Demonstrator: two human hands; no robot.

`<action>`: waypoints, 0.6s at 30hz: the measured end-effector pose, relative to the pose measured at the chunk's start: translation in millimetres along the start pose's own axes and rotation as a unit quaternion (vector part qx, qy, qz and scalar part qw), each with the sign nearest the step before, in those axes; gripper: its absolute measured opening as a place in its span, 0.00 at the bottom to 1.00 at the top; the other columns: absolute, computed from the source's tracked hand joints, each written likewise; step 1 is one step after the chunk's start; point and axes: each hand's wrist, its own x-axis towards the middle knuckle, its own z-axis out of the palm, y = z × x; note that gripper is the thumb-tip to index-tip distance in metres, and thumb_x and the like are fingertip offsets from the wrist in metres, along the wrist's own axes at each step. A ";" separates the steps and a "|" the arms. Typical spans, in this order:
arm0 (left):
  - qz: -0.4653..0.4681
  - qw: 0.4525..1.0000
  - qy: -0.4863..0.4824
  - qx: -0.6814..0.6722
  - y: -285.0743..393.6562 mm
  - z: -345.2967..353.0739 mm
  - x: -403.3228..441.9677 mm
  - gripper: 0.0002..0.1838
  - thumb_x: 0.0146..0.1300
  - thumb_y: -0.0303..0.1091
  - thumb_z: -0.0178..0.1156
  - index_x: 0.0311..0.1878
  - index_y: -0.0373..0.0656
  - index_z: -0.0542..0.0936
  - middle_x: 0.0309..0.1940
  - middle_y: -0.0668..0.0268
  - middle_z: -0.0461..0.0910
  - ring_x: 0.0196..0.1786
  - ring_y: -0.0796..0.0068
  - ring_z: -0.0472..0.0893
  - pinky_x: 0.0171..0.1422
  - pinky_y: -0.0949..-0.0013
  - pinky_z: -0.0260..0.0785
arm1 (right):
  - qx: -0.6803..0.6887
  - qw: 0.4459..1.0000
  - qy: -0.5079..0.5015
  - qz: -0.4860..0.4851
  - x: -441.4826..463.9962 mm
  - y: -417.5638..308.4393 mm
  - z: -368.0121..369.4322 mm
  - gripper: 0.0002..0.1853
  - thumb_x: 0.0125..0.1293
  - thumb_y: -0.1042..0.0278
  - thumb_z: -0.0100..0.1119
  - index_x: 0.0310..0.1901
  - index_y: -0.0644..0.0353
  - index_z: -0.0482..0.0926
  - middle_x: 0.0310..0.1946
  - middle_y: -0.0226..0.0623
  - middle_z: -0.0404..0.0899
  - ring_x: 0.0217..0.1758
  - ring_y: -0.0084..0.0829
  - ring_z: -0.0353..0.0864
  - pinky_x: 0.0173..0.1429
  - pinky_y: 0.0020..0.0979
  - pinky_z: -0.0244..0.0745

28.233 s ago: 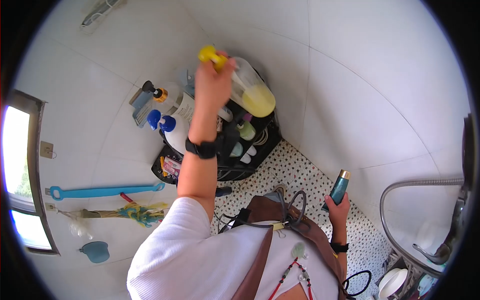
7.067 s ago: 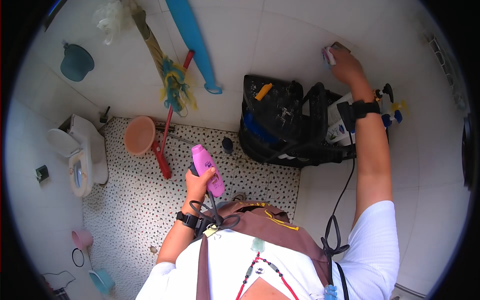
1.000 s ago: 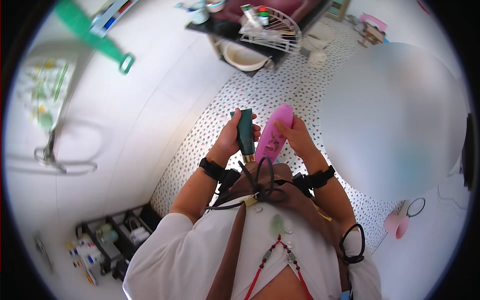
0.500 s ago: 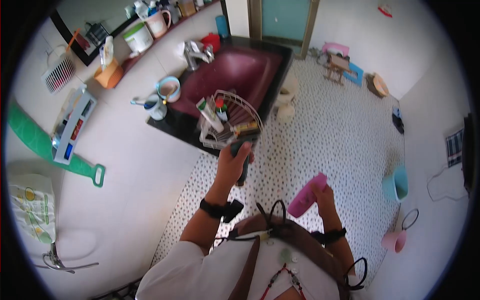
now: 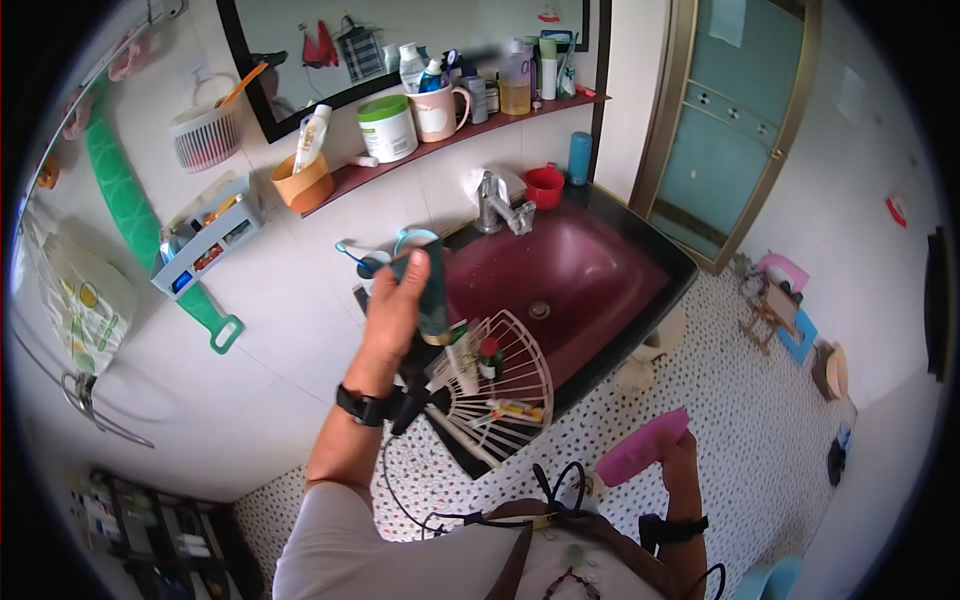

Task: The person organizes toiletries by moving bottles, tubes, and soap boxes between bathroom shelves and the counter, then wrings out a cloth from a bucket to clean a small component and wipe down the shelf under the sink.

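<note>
The left hand (image 5: 393, 305) grips a dark green tube (image 5: 430, 295) above the left part of the black countertop (image 5: 679, 262). The tube's long axis runs far to near, slanting slightly right, with its broad flat end far and its gold cap (image 5: 437, 339) near. Whether the cap touches anything cannot be told. The right hand (image 5: 680, 455) is closed around a pink bottle (image 5: 640, 450) over the speckled floor (image 5: 750, 400), the bottle's long axis slanting from near left to far right; which end is its top is unclear. A white wire rack (image 5: 543, 352) sits at the counter's near left corner, holding a small red-capped bottle (image 5: 489, 357). Right of it lies the maroon sink (image 5: 600, 290), with a faucet (image 5: 490, 205) and red cup (image 5: 543, 187) at its far side. A loaded wall shelf (image 5: 345, 180) runs below the mirror (image 5: 300, 35), and a glazed door (image 5: 725, 130) stands far right.
</note>
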 end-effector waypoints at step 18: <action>0.049 0.939 0.335 0.060 32.7 48.0 131.7 0.25 0.65 0.56 0.56 0.38 0.38 0.78 0.26 0.70 0.76 0.28 0.82 0.74 0.29 0.75 0.63 | -0.424 0.880 -0.111 -0.184 295.2 -117.8 -38.4 0.14 0.51 0.72 0.67 0.40 0.65 0.78 0.29 0.38 0.81 0.28 0.28 0.80 0.32 0.31 0.76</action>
